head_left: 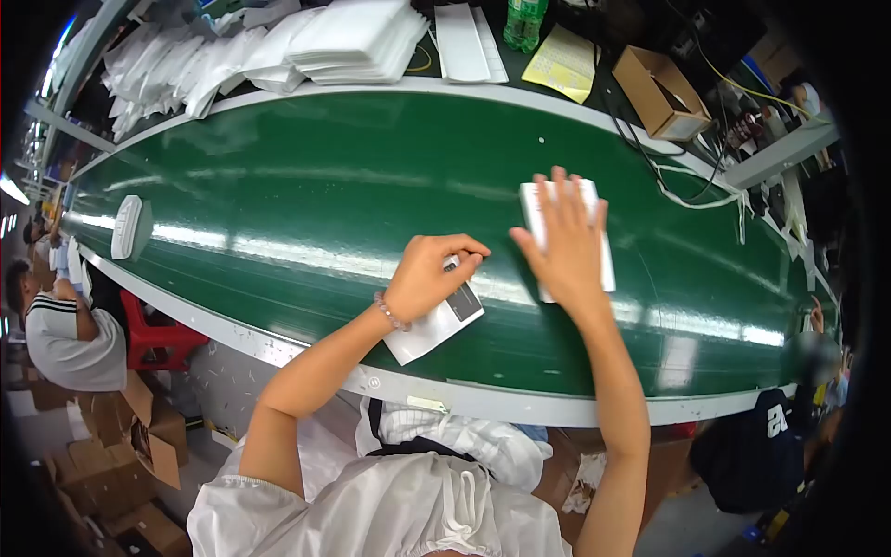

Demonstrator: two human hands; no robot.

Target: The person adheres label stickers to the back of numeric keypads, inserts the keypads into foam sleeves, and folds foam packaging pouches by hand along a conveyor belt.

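Clearly, the right hand (568,249) has its fingers splayed over the white pack (532,204) on the bench (353,158), where light, even contact seems best; the left hand (434,274) curls above the packet (427,331), grip unclear

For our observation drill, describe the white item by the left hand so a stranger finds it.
Find the green worktop. Near the wearer's edge, the left hand partly hides a white item. Its visible dark panel distinguishes it from the white block under the right hand.
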